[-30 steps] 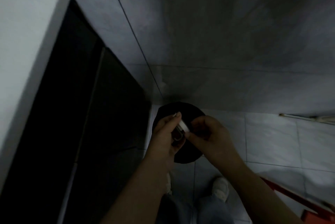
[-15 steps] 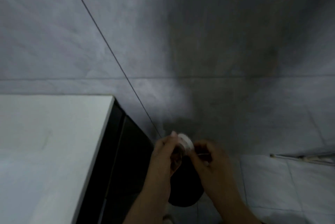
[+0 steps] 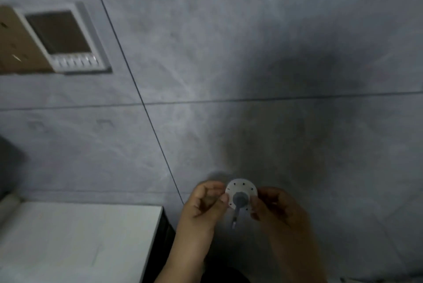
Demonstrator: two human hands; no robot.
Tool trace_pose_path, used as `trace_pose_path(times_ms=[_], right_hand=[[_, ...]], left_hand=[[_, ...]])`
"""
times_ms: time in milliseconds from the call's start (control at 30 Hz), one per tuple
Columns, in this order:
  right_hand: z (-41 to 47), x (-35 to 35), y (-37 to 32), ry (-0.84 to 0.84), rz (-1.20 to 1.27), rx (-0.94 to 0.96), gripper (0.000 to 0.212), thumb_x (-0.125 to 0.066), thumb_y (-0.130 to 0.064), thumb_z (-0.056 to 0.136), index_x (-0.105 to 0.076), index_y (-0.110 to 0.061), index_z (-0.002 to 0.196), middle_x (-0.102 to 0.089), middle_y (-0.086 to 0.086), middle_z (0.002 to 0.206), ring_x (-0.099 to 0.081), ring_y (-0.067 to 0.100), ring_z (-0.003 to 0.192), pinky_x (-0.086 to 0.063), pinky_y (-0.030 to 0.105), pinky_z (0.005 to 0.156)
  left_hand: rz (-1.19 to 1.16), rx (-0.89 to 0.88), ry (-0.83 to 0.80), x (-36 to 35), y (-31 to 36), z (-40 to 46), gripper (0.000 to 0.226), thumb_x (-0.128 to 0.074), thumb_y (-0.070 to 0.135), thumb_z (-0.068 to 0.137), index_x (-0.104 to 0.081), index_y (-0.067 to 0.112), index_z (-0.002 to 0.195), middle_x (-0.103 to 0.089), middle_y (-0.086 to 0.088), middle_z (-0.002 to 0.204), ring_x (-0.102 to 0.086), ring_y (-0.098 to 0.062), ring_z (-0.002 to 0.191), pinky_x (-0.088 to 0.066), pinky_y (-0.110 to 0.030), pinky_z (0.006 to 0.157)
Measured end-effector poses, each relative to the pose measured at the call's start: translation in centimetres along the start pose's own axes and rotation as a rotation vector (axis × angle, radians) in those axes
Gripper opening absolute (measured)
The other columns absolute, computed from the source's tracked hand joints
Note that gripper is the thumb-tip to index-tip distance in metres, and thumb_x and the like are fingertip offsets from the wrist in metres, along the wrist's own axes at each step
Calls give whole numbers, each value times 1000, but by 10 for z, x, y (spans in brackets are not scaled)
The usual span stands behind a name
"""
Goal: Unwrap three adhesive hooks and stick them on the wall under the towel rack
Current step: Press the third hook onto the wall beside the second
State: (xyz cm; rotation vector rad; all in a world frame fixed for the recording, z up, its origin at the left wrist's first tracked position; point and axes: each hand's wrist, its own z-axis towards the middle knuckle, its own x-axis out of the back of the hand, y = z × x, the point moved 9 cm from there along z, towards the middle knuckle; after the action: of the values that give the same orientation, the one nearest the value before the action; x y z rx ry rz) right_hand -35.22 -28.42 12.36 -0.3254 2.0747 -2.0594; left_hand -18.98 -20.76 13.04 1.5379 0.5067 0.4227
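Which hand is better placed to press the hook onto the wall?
Probably the left hand: its thumb rests on the hook disc's front. The right hand only pinches the edge.

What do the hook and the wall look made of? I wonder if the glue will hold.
Hook: seemingly plastic, a pale matte round base, grey centre and thin hanging prong. Wall: large grey tiles, marble-veined and smooth, with thin dark joints; probably ceramic or stone, though dim light hides any gloss.

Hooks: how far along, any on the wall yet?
None visible on the grey tiled wall, and no towel rack is in view. In hand: one round white adhesive hook with a grey centre, pinched between left hand and right hand. Sticking all three appears left.
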Motion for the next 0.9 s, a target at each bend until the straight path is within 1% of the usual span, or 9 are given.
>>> trace_pose_path(times_ms=[100,267,400,467,567,633,700,767,900], right_hand=[[1,5,-43,19,52,65,12,-72,-9,77,-68,-20,80,-73,-9,66,-64,2,53,-45,7,47],[1,20,-107,96,95,163,16,-73,-6,76,-69,-21,77,-74,-9,64,-67,6,54,-50,10,51],[5,28,-155,124,130,194,12,-72,-3,77,-70,-14,80,-70,-14,53,-63,-2,48,-44,5,46],[8,31,-183,148,97,249,15,-72,-4,76,-70,-19,78,-69,-16,51,-63,-4,49,-43,4,47],[8,38,-226,241,5,351,17,-74,-13,75,-71,-29,76,-73,-12,66,-68,5,65,-48,8,58],[7,42,-258,299,-20,416,10,-73,-15,76,-72,-23,81,-73,-9,75,-69,4,74,-49,10,64],[8,44,-286,329,42,471,11,-73,-12,76,-71,-19,85,-72,-9,76,-68,-2,70,-50,8,62],[10,47,-312,355,104,509,13,-74,-12,76,-71,-19,87,-73,-7,75,-68,3,65,-52,11,62],[11,55,-364,366,116,612,13,-73,-15,77,-74,-24,87,-74,-11,72,-68,0,64,-52,10,62]], left_hand=[[45,-110,-3,-6,45,3,18,-69,10,81,-70,28,85,-76,3,84,-71,-8,77,-53,-18,66],[116,-233,-8,-19,113,5,16,-72,13,79,-71,29,83,-76,2,78,-70,-9,70,-51,-14,62],[122,-299,6,-30,162,6,12,-72,10,80,-70,22,80,-74,7,74,-68,-2,64,-50,-11,57],[116,-337,17,-36,187,8,11,-71,9,81,-68,20,82,-74,7,75,-67,-3,65,-51,-14,58],[86,-404,63,-40,227,10,7,-70,12,82,-68,18,83,-71,6,69,-66,-4,64,-51,-15,58],[75,-444,95,-42,256,9,5,-71,14,81,-68,18,82,-72,5,71,-67,-7,67,-53,-19,62],[50,-476,103,-46,284,10,5,-71,13,81,-69,17,83,-73,0,76,-68,-11,72,-58,-28,71],[35,-504,110,-50,311,12,6,-71,11,80,-70,15,83,-74,-3,78,-70,-15,76,-59,-37,79],[21,-603,123,-60,368,8,6,-71,11,79,-72,17,81,-75,0,78,-72,-18,78,-59,-43,82]])
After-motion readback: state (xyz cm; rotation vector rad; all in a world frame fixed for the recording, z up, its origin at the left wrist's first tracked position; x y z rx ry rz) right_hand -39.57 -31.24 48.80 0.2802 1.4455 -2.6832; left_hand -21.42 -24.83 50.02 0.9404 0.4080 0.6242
